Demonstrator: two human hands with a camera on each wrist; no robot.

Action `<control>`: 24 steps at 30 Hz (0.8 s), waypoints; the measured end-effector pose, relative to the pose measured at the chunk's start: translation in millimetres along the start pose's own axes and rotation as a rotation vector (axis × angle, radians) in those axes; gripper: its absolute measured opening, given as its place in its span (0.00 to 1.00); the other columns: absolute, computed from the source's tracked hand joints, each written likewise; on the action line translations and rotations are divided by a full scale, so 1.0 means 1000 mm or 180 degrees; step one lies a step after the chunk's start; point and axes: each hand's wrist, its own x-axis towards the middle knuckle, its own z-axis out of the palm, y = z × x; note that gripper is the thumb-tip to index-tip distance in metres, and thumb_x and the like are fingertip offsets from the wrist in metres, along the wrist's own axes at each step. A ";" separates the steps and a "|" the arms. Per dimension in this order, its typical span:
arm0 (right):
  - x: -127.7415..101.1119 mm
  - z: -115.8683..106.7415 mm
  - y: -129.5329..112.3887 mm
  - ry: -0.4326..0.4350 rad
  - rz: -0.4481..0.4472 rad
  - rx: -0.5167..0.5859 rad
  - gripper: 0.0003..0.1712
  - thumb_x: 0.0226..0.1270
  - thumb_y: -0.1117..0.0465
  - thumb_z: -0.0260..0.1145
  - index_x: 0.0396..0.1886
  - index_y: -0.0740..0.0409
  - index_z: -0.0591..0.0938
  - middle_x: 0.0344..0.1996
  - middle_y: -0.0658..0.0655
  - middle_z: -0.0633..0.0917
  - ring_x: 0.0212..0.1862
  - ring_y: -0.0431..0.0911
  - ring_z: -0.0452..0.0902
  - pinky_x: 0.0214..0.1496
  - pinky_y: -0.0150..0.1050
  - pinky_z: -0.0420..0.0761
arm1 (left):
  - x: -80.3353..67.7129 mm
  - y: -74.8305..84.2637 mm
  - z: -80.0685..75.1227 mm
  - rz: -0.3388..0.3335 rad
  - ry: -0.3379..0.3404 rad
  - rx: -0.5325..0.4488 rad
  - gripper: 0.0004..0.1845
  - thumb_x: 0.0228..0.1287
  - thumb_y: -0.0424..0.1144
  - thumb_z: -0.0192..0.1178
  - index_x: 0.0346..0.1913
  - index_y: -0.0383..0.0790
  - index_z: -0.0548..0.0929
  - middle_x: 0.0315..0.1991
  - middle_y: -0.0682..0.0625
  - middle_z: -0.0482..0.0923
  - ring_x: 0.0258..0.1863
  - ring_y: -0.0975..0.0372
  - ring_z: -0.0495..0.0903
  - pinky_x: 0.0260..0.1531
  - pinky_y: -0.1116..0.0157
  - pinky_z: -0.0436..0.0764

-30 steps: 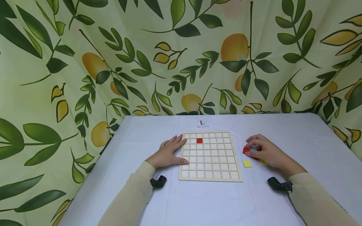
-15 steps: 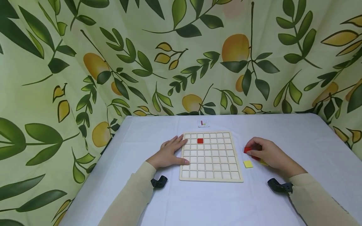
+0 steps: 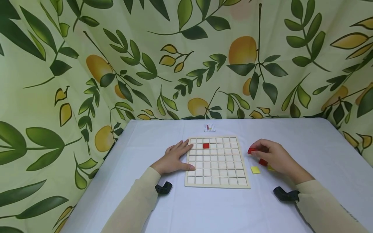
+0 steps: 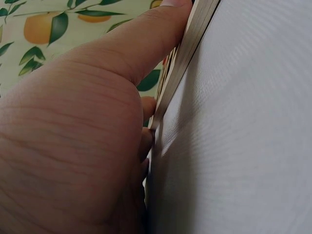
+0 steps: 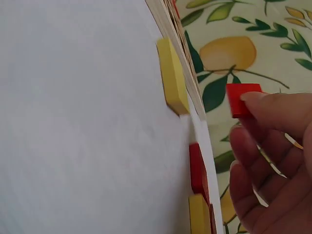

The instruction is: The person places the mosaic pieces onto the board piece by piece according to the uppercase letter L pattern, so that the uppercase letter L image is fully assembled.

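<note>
A wooden grid board point(image 3: 217, 181) lies on the white table, with one red tile point(image 3: 206, 146) set in its second row. My left hand point(image 3: 175, 157) rests flat against the board's left edge point(image 4: 187, 46), fingers straight. To the right of the board my right hand point(image 3: 272, 155) pinches a red tile point(image 3: 251, 150) point(image 5: 242, 98) a little above the table. Beneath and beside that hand lie a yellow tile point(image 3: 255, 170) point(image 5: 171, 75), another red tile point(image 3: 263, 162) point(image 5: 197, 165) and a second yellow one point(image 5: 199, 215).
A small printed pattern card point(image 3: 209, 127) lies beyond the board's far edge. A leaf-and-fruit patterned cloth point(image 3: 186, 58) hangs behind and at both sides of the table. Black wrist camera mounts point(image 3: 285, 195) sit at both sleeves.
My right hand has lifted a red tile off the pile and moved it slightly up and left toward the board. The left hand has stayed put.
</note>
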 end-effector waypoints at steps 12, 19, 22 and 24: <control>-0.004 0.010 -0.027 0.0054 -0.0312 0.0180 0.11 0.76 0.69 0.73 0.54 0.60 0.87 0.45 0.55 0.89 0.44 0.52 0.81 0.40 0.36 0.82 | -0.001 0.004 -0.001 -0.0069 0.0018 -0.0022 0.59 0.58 0.73 0.74 0.88 0.56 0.62 0.89 0.59 0.43 0.87 0.57 0.37 0.80 0.46 0.38; -0.003 0.025 -0.043 -0.0090 -0.0434 0.0391 0.09 0.76 0.68 0.73 0.53 0.59 0.89 0.46 0.53 0.89 0.45 0.51 0.81 0.45 0.35 0.82 | -0.003 0.005 -0.001 -0.0098 0.0068 -0.0018 0.59 0.57 0.72 0.75 0.88 0.56 0.63 0.89 0.58 0.44 0.87 0.56 0.38 0.80 0.45 0.38; -0.003 0.032 -0.048 -0.0169 -0.0463 0.0400 0.10 0.76 0.69 0.73 0.52 0.58 0.89 0.46 0.52 0.88 0.45 0.50 0.81 0.46 0.35 0.82 | -0.002 0.006 0.000 -0.0117 0.0055 -0.0027 0.59 0.57 0.72 0.76 0.88 0.56 0.63 0.89 0.58 0.44 0.87 0.56 0.37 0.80 0.45 0.38; -0.002 0.036 -0.051 -0.0194 -0.0475 0.0379 0.10 0.76 0.69 0.73 0.52 0.57 0.89 0.46 0.51 0.88 0.44 0.50 0.81 0.46 0.36 0.83 | -0.002 0.006 0.001 -0.0126 0.0055 -0.0029 0.59 0.57 0.72 0.75 0.88 0.56 0.63 0.89 0.58 0.44 0.87 0.56 0.37 0.80 0.45 0.38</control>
